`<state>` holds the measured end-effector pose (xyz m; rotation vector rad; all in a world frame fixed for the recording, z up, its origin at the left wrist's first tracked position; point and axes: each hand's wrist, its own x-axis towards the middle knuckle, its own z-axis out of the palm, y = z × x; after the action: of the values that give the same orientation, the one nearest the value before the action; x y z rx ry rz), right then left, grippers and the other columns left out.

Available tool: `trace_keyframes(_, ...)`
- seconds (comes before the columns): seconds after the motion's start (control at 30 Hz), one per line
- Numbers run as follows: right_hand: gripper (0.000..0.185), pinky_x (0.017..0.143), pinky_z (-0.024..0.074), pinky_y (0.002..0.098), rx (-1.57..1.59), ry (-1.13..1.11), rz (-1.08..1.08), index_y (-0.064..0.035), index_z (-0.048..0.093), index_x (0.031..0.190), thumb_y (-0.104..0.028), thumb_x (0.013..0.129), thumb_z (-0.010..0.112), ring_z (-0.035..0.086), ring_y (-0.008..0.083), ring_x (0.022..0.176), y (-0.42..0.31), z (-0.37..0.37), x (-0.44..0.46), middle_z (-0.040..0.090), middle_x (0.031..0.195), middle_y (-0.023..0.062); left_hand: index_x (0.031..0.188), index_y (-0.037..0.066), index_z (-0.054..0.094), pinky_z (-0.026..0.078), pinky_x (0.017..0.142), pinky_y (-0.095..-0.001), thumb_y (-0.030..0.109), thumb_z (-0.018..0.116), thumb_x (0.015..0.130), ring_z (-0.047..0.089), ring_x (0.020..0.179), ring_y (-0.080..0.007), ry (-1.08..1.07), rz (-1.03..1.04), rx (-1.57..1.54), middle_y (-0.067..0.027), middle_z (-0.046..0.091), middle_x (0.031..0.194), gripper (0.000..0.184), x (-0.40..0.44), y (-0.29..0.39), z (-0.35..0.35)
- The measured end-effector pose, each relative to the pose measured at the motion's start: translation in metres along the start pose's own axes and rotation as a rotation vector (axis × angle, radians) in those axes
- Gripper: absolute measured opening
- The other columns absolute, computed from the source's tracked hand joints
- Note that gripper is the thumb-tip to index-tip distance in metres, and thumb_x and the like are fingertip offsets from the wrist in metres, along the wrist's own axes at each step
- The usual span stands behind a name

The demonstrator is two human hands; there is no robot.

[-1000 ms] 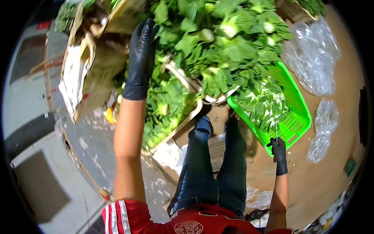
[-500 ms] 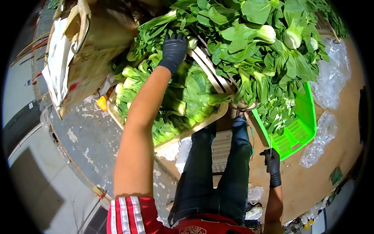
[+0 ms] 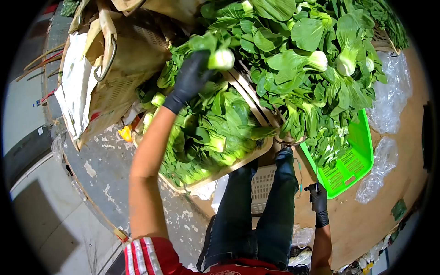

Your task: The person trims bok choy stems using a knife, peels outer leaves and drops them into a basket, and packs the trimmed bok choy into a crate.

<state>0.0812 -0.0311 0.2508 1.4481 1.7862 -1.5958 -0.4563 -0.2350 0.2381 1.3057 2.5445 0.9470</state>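
Note:
My left hand, in a black glove, is closed around a bok choy, its pale base pointing right. It is above the back of a light-coloured crate filled with bok choy. My right hand, also black-gloved, grips a thin-bladed knife with the blade pointing away from me; the handle is mostly hidden in the fist. Just beyond the knife is a bright green plastic crate with cut leaves at its left side.
A large heap of bok choy rises at the back right. On the left stands a tall brown-lined basket with a metal handle. Clear plastic wrap lies right of the green crate. A pale slotted crate sits by my legs.
My left hand has drawn back toward me and slightly left, with the bok choy now lifted in it. My right hand stays low with the knife. The view has shifted slightly.

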Motion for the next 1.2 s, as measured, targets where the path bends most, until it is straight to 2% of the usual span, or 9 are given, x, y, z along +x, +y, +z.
trace_keyframes(0.17, 0.023, 0.038, 0.0298, 0.0219, 0.063, 0.051, 0.03, -0.0019, 0.06, 0.073, -0.022, 0.084, 0.059, 0.036, 0.0061, 0.038, 0.0, 0.003, 0.002, 0.047, 0.049, 0.0002, 0.092, -0.001, 0.06, 0.049, 0.065, -0.0294, 0.02, 0.068, 0.079, 0.062, 0.07, -0.0178, 0.211, 0.088, -0.294, -0.0111, 0.065, 0.08, 0.027, 0.097, 0.048, -0.075)
trace_keyframes(0.2, 0.023, 0.038, 0.0297, 0.0218, 0.077, 0.055, 0.043, -0.0018, 0.061, 0.073, -0.022, 0.084, 0.059, 0.036, 0.0061, 0.038, -0.001, 0.006, 0.004, 0.045, 0.048, -0.0003, 0.097, -0.001, 0.059, 0.046, 0.075, -0.0265, 0.016, 0.064, 0.082, 0.058, 0.081, -0.0131, 0.263, 0.099, -0.492, -0.0061, 0.063, 0.091, 0.024, 0.116, 0.045, -0.083)
trace_keyframes(0.33, 0.022, 0.039, 0.0318, 0.0214, 0.033, -0.01, 0.045, -0.0047, 0.058, 0.074, -0.023, 0.086, 0.058, 0.038, 0.005, 0.041, -0.013, 0.016, 0.006, 0.042, 0.052, -0.0023, 0.097, 0.002, 0.06, 0.047, 0.065, -0.0257, 0.008, 0.064, 0.079, 0.061, 0.074, -0.0175, 0.436, 0.171, -0.014, -0.009, 0.064, 0.085, 0.019, 0.079, 0.055, -0.077)
trace_keyframes(0.47, 0.02, 0.041, 0.0348, 0.0219, -0.005, -0.052, 0.055, -0.005, 0.054, 0.074, -0.021, 0.085, 0.059, 0.042, 0.006, 0.042, -0.011, 0.032, 0.009, 0.043, 0.053, -0.001, 0.09, 0.007, 0.063, 0.047, 0.075, -0.0389, 0.036, 0.071, 0.069, 0.061, 0.083, -0.026, -0.56, -0.23, 0.484, -0.0115, 0.063, 0.091, 0.037, 0.006, 0.044, 0.033)
trace_keyframes(0.53, 0.021, 0.041, 0.0357, 0.0221, -0.058, -0.046, 0.028, -0.0051, 0.053, 0.073, -0.021, 0.084, 0.059, 0.043, 0.0064, 0.043, -0.012, 0.038, 0.011, 0.044, 0.054, -0.0008, 0.091, 0.01, 0.061, 0.04, 0.082, -0.0463, 0.036, 0.073, 0.059, 0.055, 0.094, -0.0287, -0.528, -0.109, 0.881, -0.0124, 0.06, 0.098, 0.044, -0.022, -0.018, 0.098)
trace_keyframes(0.73, 0.023, 0.049, 0.0377, 0.024, -0.001, -0.097, -0.14, -0.0031, 0.053, 0.074, -0.022, 0.088, 0.056, 0.046, 0.0083, 0.051, -0.021, 0.043, 0.001, 0.047, 0.059, 0.0019, 0.1, 0.008, 0.058, 0.031, 0.094, -0.054, 0.029, 0.073, 0.06, 0.044, 0.112, -0.0339, -0.345, -0.015, 0.57, -0.0157, 0.048, 0.121, 0.047, -0.057, -0.021, 0.058)
trace_keyframes(0.97, 0.013, 0.052, 0.0405, 0.0211, 0.098, -0.18, -0.097, -0.0029, 0.056, 0.079, -0.013, 0.086, 0.053, 0.049, 0.0076, 0.055, -0.051, 0.046, -0.002, 0.055, 0.068, 0.0023, 0.117, -0.004, 0.049, 0.035, 0.098, -0.0326, 0.002, 0.068, 0.073, 0.05, 0.109, -0.0201, 0.121, -0.514, -0.7, -0.0119, 0.053, 0.118, 0.048, -0.092, 0.072, -0.003)
trace_keyframes(1.13, 0.016, 0.051, 0.0409, 0.0216, -0.003, -0.143, -0.215, -0.0027, 0.057, 0.08, -0.017, 0.086, 0.054, 0.05, 0.0079, 0.055, -0.029, 0.032, 0.004, 0.054, 0.066, 0.0028, 0.118, -0.005, 0.046, 0.039, 0.094, -0.032, 0.011, 0.065, 0.077, 0.051, 0.106, -0.0184, 0.237, -0.478, -0.84, -0.0128, 0.054, 0.114, 0.048, -0.025, 0.125, -0.017)
trace_keyframes(1.2, 0.018, 0.051, 0.041, 0.0219, -0.038, -0.129, -0.272, -0.0025, 0.057, 0.081, -0.019, 0.086, 0.055, 0.05, 0.0079, 0.055, -0.017, 0.025, 0.004, 0.054, 0.067, 0.0031, 0.122, -0.002, 0.044, 0.038, 0.094, -0.0343, 0.032, 0.053, 0.083, 0.051, 0.108, -0.0215, 0.232, -0.447, -1.033, -0.0147, 0.053, 0.117, 0.053, 0.014, 0.139, -0.033)
